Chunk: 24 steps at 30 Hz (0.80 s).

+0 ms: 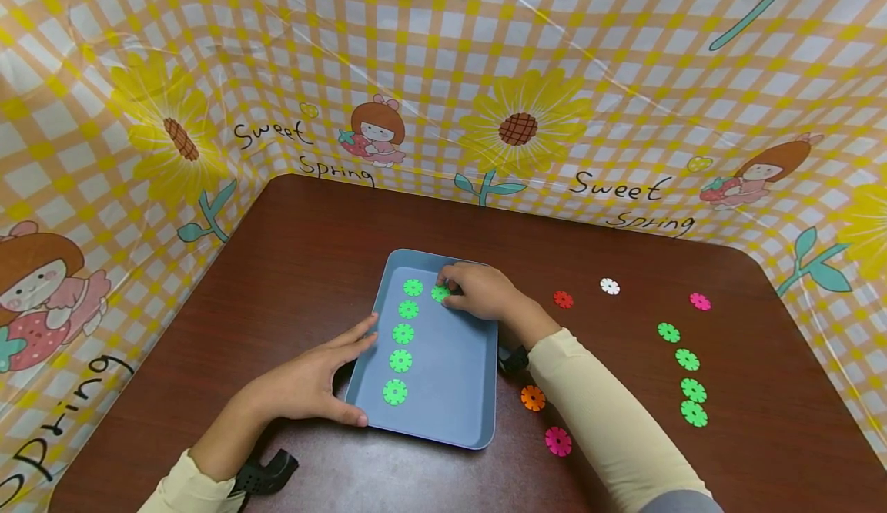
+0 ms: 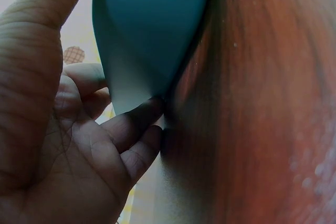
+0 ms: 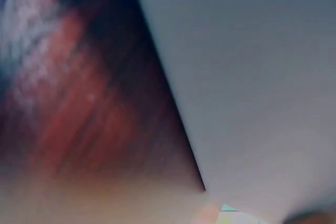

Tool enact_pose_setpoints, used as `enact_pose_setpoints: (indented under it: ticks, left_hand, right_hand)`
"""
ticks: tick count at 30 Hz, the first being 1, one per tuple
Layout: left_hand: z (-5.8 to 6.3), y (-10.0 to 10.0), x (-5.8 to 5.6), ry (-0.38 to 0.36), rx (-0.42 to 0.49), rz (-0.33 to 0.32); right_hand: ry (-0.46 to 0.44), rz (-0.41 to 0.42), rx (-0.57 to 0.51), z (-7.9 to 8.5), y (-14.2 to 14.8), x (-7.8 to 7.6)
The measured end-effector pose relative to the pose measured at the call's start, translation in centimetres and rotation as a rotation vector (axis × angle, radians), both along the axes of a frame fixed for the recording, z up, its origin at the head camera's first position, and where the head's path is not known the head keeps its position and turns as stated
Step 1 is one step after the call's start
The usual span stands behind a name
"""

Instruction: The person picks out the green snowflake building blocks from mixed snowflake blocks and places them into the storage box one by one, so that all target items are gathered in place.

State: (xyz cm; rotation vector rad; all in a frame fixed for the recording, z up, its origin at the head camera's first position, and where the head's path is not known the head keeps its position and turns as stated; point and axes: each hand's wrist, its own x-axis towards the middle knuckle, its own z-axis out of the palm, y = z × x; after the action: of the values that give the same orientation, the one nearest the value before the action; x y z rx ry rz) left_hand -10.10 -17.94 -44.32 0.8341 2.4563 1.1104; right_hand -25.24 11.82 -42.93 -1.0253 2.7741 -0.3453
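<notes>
A blue-grey tray (image 1: 453, 359) lies on the brown table, with a column of several green interlocking discs (image 1: 403, 333) along its left side. At the tray's far end, my right hand (image 1: 478, 290) pinches another green disc (image 1: 440, 293), partly covered by the fingers. My left hand (image 1: 312, 382) is spread along the tray's left edge, fingertips against the side wall and thumb at the near-left corner. In the left wrist view, the fingers (image 2: 139, 156) touch the outer wall of the tray (image 2: 157, 19). The right wrist view shows mostly the tray's outer side (image 3: 252, 93).
Right of the tray lie several green discs (image 1: 687, 360), an orange disc (image 1: 533, 398), pink discs (image 1: 557, 441), a red disc (image 1: 563, 299) and a white disc (image 1: 610, 286). A checked cloth (image 1: 430, 58) stands around the table's far and side edges.
</notes>
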Motion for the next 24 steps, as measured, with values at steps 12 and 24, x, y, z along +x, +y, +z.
enact_pose_setpoints:
  ticks: [12,24]
  left_hand:
    - [-0.1,0.0,0.0,0.019,-0.010,-0.002]
    - [-0.1,0.1,0.0,0.006,-0.006,-0.005]
  right_hand:
    - [0.041,-0.042,-0.018,-0.4,-0.1,0.2]
    - [-0.005,-0.020,-0.324,0.3,1.4,0.4]
